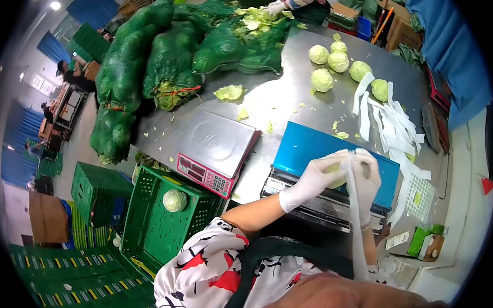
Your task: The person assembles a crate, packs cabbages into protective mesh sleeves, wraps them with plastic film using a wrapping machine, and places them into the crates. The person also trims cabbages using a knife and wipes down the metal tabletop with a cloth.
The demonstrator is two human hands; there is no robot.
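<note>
My left hand (319, 178), in a white glove, is closed with its fingertips at the top end of a long white strip (355, 221). My right hand (367, 177), gloved too, pinches the same end, and the strip hangs down in front of it. A pale green cabbage (336, 175) shows partly behind the left fingers; how it is held is hidden. Both hands are above a blue-topped machine (306, 149). Many more white strips (389, 122) lie on the steel table to the right, by several cabbages (338, 61).
A scale (219, 141) with a red front stands left of the machine. Lower left, a green crate (151, 222) holds one cabbage (175, 200). Full green net bags (170, 64) lie along the table's far left. Across the table a person's gloved hand (275, 8) is at loose leaves (255, 20).
</note>
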